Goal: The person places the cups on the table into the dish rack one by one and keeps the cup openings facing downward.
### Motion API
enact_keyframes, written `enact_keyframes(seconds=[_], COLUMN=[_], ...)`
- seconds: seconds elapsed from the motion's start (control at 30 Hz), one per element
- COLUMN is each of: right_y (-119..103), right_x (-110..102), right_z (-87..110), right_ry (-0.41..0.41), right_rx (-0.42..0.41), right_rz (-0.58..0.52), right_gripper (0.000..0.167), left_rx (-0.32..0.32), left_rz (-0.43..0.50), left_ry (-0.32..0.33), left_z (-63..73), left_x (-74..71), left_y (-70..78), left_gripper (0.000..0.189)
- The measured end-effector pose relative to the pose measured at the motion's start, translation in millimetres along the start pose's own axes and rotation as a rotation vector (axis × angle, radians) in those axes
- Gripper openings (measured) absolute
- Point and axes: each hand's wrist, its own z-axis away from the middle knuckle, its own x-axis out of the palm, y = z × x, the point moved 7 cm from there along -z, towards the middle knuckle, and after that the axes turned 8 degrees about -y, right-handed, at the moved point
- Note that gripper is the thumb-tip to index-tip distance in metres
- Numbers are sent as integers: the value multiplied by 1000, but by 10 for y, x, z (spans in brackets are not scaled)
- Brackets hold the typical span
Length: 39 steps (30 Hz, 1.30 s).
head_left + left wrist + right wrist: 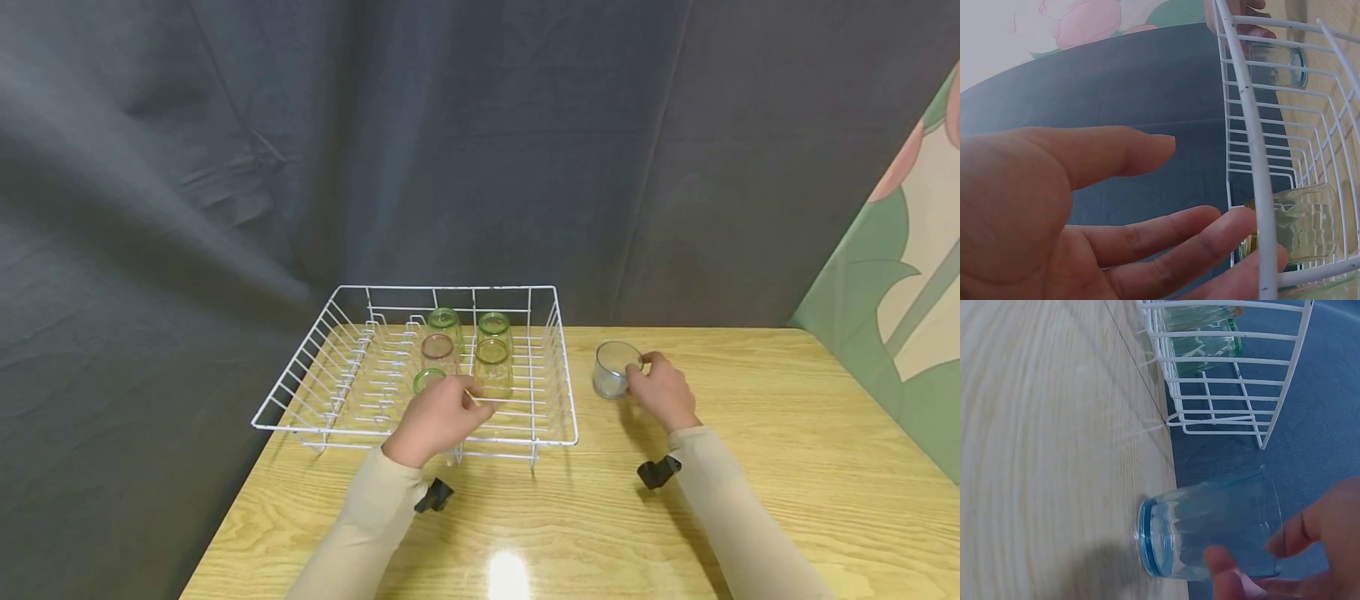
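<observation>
My right hand [663, 392] holds a clear, faintly blue drinking glass [609, 383] by its rim, thumb and fingers at the edge. The glass stands upright on the table, right of a white wire dish rack [450, 287]. Over the front of that rack hovers my left hand [442, 414], thumb and fingers apart with nothing between them in the left wrist view. Inside the rack are a pink glass [439, 357], an amber glass [492, 379] and a front green glass [429, 378] partly hidden by my left hand. Two more green glasses [445, 320] sit behind them, narrow ends up.
The wooden table [615, 533] stretches in front and to the right. A dark cloth [480, 150] hangs behind the rack and down the left side. Floral fabric [907, 292] hangs at the far right. White prongs [352, 367] line the rack's left part.
</observation>
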Motion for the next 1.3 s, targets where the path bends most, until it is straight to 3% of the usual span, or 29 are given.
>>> enact_keyframes(seconds=[0.37, 0.87, 1.13, 1.3], right_y=[5, -7, -130, -280], right_x=[-9, -8, -92, -180], right_z=[32, 49, 171, 286], right_ry=[-12, -24, 55, 131], right_rx=[3, -5, -43, -91], right_rz=[27, 31, 35, 19], right_gripper=[50, 56, 52, 51], left_rx=[2, 35, 99, 88], left_rz=[-3, 52, 107, 131], left_ry=[15, 4, -9, -30], left_z=[-42, -92, -96, -100], left_x=[-10, 5, 15, 32], left_y=[-53, -123, -63, -79], left_gripper=[33, 30, 36, 43])
